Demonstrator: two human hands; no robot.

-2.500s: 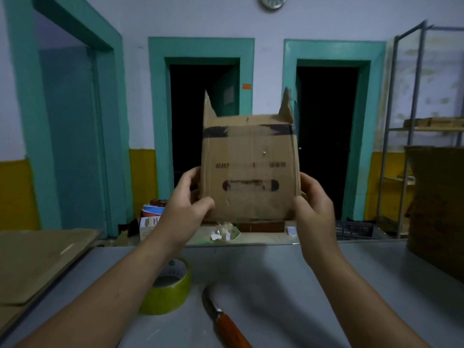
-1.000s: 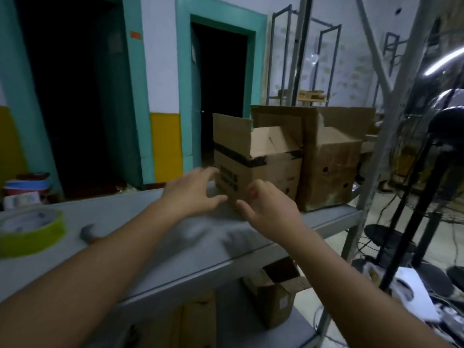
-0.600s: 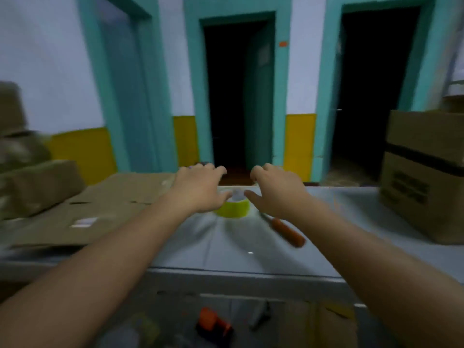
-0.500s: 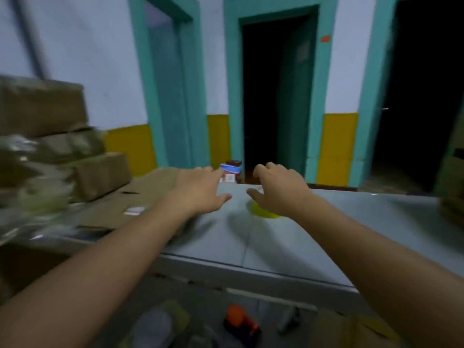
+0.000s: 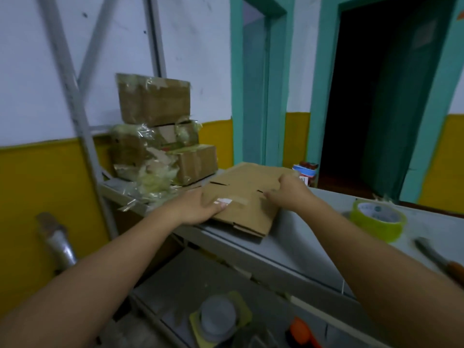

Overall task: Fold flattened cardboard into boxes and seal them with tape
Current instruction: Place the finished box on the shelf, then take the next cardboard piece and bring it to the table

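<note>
**A:** Where's the work piece?

**B:** The flattened cardboard (image 5: 246, 194) lies flat on the grey table (image 5: 301, 249), toward its left end, near the front edge. It's brown, with short slots cut in, and a strip of tape and a white label on the near side.

**A:** And the hands?

**B:** Both arms reach out to it. The left hand (image 5: 195, 207) rests on the near-left corner, fingers fairly straight across the label. The right hand (image 5: 288, 190) sits on the right part, knuckles bent, thumb pointing left. I cannot tell whether it grips.

**A:** Any boxes about?

**B:** A stack of boxes (image 5: 160, 131) stands just behind on the left, closed and draped in torn clear film, so the contents are hidden. A yellow-green tape roll (image 5: 378, 219) stands on the table to the right, apart from the cardboard. A knife (image 5: 431, 253) with an orange handle lies beyond it. The lower shelf (image 5: 190, 280) holds a round grey lid (image 5: 217, 317) on something yellow, and that's blurred.
</note>
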